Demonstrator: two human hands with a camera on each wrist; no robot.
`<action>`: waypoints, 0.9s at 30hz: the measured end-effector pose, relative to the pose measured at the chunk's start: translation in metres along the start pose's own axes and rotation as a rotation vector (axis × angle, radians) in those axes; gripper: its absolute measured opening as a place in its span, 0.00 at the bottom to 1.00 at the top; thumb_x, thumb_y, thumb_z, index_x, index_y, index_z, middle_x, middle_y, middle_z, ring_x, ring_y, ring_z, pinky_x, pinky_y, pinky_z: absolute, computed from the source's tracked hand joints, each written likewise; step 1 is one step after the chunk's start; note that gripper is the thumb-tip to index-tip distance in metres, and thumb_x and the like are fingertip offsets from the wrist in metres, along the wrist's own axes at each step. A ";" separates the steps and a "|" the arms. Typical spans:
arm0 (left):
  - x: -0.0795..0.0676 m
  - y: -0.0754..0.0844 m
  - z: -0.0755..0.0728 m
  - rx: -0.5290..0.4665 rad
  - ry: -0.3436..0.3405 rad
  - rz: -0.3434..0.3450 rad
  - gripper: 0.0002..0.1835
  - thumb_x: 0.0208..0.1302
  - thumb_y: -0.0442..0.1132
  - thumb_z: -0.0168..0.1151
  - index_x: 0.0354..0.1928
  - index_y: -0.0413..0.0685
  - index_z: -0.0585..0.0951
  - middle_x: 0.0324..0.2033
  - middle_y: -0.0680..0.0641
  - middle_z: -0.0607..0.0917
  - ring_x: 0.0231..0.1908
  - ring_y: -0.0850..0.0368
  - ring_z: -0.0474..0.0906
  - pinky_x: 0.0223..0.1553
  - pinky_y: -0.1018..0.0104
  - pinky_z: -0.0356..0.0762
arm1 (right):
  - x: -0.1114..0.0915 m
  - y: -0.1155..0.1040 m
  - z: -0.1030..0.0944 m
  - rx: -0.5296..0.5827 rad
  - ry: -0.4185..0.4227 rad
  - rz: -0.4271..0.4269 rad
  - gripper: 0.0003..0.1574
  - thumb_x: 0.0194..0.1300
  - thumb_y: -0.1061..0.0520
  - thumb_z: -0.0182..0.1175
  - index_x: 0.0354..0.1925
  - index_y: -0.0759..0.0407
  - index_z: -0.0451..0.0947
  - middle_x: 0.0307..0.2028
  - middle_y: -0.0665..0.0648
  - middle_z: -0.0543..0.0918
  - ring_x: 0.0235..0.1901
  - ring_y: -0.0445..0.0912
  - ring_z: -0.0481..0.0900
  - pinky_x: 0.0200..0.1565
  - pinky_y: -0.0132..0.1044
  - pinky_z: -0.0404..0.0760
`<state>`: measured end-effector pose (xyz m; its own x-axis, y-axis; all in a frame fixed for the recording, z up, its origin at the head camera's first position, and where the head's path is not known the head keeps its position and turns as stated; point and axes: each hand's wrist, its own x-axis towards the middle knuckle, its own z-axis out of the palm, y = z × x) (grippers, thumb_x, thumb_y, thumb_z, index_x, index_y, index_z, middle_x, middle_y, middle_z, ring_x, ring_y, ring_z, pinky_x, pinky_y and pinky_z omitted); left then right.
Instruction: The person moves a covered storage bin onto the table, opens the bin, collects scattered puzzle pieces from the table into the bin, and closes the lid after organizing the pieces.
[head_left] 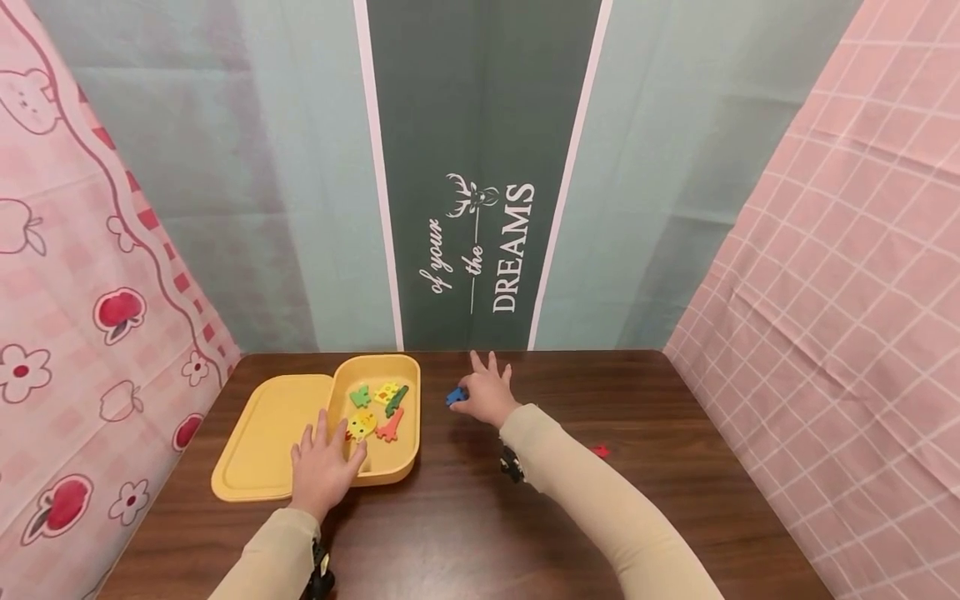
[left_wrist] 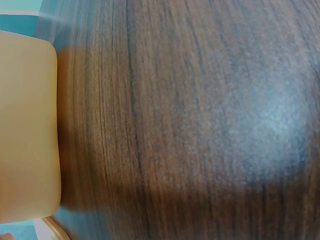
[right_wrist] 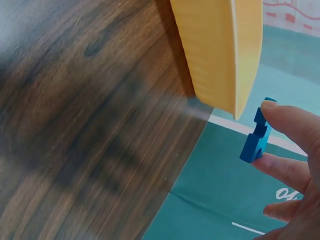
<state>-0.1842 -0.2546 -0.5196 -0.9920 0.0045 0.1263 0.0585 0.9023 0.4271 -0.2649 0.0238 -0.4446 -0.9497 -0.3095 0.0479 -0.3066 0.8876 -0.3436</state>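
Between thumb and a finger, my right hand (head_left: 487, 395) pinches a small blue toy piece (right_wrist: 257, 132) just right of the yellow box (head_left: 412, 417). My left hand (head_left: 324, 467) lies at the box's near left edge, its fingers spread and holding nothing. Inside the box are a round yellow piece (head_left: 362, 424), a coral-red piece (head_left: 390, 426), a dark green piece (head_left: 396, 402), a light green piece (head_left: 361, 397) and a yellow spotted piece (head_left: 386, 392). The left wrist view shows the box's outer wall (left_wrist: 27, 130) and almost none of that hand.
A yellow lid (head_left: 262, 442) lies flat on the table left of the box. On the brown wooden table (head_left: 450, 533), a small red piece (head_left: 601, 451) lies right of my right forearm. Fabric curtains (head_left: 480, 100) stand behind the table and along both sides.
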 end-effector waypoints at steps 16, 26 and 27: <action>0.000 0.000 0.001 0.013 -0.003 -0.012 0.34 0.64 0.57 0.50 0.63 0.36 0.67 0.68 0.28 0.48 0.62 0.24 0.46 0.55 0.26 0.41 | 0.003 -0.023 0.007 -0.034 -0.026 -0.066 0.23 0.50 0.42 0.70 0.41 0.55 0.85 0.68 0.64 0.57 0.69 0.64 0.43 0.59 0.69 0.41; 0.000 0.001 0.000 0.007 -0.010 -0.012 0.35 0.65 0.58 0.47 0.63 0.37 0.67 0.68 0.29 0.47 0.63 0.25 0.45 0.55 0.27 0.40 | 0.007 -0.037 0.010 -0.052 -0.053 -0.061 0.24 0.51 0.42 0.69 0.42 0.54 0.85 0.69 0.62 0.57 0.69 0.60 0.44 0.61 0.66 0.40; 0.000 0.001 0.000 0.008 -0.010 -0.013 0.35 0.65 0.58 0.47 0.63 0.37 0.67 0.68 0.29 0.48 0.63 0.25 0.45 0.55 0.27 0.40 | 0.008 -0.039 0.011 -0.056 -0.053 -0.063 0.23 0.51 0.42 0.69 0.42 0.53 0.85 0.68 0.62 0.58 0.69 0.60 0.44 0.61 0.66 0.40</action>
<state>-0.1843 -0.2537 -0.5192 -0.9937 -0.0028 0.1120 0.0450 0.9056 0.4217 -0.2595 -0.0166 -0.4408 -0.9241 -0.3817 0.0178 -0.3703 0.8830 -0.2886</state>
